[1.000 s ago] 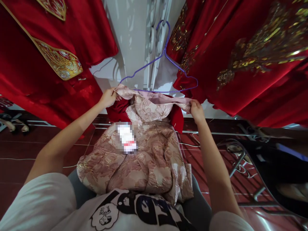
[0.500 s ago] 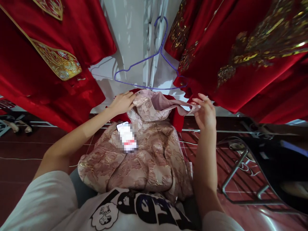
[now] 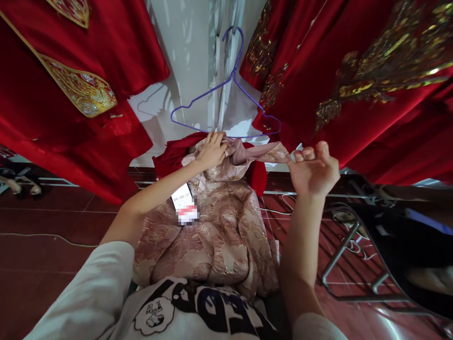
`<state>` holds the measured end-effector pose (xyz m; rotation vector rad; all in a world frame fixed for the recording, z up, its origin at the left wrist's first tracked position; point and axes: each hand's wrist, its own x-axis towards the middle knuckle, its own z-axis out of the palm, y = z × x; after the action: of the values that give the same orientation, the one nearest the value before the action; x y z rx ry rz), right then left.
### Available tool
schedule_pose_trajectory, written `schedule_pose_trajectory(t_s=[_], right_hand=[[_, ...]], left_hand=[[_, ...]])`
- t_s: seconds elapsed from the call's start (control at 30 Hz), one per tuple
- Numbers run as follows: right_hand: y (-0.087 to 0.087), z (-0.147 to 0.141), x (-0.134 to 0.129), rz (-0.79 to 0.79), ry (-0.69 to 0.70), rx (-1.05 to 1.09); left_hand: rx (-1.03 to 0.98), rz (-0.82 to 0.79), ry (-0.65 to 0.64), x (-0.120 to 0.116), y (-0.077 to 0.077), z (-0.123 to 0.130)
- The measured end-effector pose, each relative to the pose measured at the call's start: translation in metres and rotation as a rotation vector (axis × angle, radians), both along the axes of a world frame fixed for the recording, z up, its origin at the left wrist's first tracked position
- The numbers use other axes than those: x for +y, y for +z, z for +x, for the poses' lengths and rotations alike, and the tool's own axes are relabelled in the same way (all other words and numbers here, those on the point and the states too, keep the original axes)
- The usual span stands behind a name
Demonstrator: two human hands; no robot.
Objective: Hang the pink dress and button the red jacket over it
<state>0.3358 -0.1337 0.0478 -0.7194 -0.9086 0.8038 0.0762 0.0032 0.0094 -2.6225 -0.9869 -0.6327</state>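
Two hands (image 3: 212, 150) (image 3: 313, 169) gripping pink brocade dress (image 3: 219, 231), wire hanger (image 3: 226, 94)

Red robes (image 3: 81, 80) crowd both sides; only open gap is the middle, where the purple hanger (image 3: 226, 101) dangles.

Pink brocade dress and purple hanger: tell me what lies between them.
Nothing visible: the purple hanger hangs just above the pink brocade dress, whose top edge the left hand bunches and the right hand pinches.

White short-sleeved T-shirt, black cartoon print across the chest.
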Motion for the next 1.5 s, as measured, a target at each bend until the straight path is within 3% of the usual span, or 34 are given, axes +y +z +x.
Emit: schedule_pose_trajectory(t_s=[0.13, 0.3, 0.47, 0.73, 0.93, 1.07, 1.2, 1.3, 1.37, 1.5], right_hand=[[0.007, 0.003, -0.001, 0.04, -0.131, 0.28], [0.006, 0.015, 0.0, 0.118, -0.242, 0.494], [0.006, 0.016, -0.001, 0.13, -0.192, 0.523], [0.017, 0.007, -0.014, 0.149, -0.097, 0.38], [0.034, 0.012, 0.009, 0.174, -0.116, 0.336], [0.061, 0.003, 0.043, 0.217, -0.135, 0.118], [0.087, -0.022, 0.065, 0.239, -0.063, -0.151], [0.096, -0.033, 0.059, 0.188, 0.033, -0.322], [0.095, -0.033, 0.047, 0.144, 0.036, -0.547], [0.087, -0.019, 0.028, 0.174, -0.211, -0.948]], left_hand=[[-0.129, 0.04, -0.031, -0.025, -0.006, -0.017], [-0.147, 0.006, -0.028, -0.037, 0.007, -0.053], [-0.094, 0.043, -0.016, -0.037, 0.018, -0.066], [-0.093, 0.037, -0.061, -0.033, 0.015, -0.055], [-0.114, -0.045, -0.136, -0.028, 0.019, -0.054], [-0.097, -0.083, -0.193, -0.025, 0.021, -0.044], [-0.093, -0.097, -0.273, -0.025, 0.02, -0.028], [-0.114, -0.1, -0.276, -0.026, 0.017, -0.019], [-0.138, -0.112, -0.276, -0.026, 0.015, -0.017], [-0.189, -0.142, -0.285, -0.023, 0.012, -0.014]])
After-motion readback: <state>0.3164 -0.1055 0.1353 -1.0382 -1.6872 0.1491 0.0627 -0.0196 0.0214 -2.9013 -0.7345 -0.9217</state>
